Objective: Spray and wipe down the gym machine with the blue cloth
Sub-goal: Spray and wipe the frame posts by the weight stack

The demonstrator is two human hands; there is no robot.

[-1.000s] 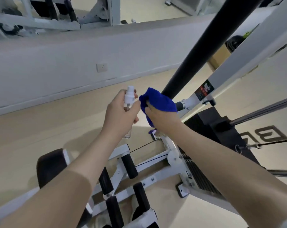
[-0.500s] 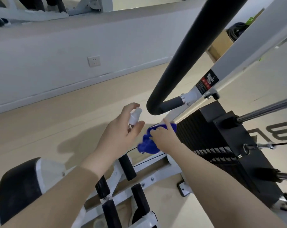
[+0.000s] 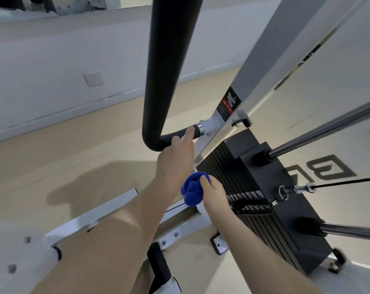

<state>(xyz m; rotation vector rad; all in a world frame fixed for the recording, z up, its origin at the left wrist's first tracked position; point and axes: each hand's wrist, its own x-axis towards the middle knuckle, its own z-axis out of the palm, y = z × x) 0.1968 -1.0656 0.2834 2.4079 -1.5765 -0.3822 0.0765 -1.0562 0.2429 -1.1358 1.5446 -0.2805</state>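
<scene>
I see the left hand [image 3: 175,164] raised to the black padded handle [image 3: 158,81] of the gym machine [image 3: 262,66], one finger extended onto its lower bend; what it holds, if anything, I cannot tell (palm faces away). Right hand [image 3: 213,195] grips the bunched blue cloth [image 3: 191,190] just beside the black weight stack [image 3: 262,209].

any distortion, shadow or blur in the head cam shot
Head view: wide-angle bend bows the black padded bar and white frame post; a soft shadow lies on the floor left of the left hand; near forearms look slightly smeared.
</scene>
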